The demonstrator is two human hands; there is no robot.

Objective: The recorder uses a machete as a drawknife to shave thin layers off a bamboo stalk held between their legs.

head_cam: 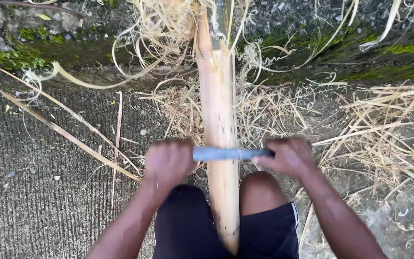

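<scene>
Two hands grip one blade: the left hand is fisted on one end and the right hand on the other of a grey drawknife blade, laid crosswise on a peeled bamboo pole. That pole's long axis runs away from the body, between the knees, midway between both hands, over shavings on concrete ground.

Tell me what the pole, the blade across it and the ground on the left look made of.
Pole: likely bamboo, pale, scraped bare, matte; curly shavings surround it. Blade: looks like dull grey metal, held by both hands. Ground: apparently concrete, rough, with fine grooves.
</scene>
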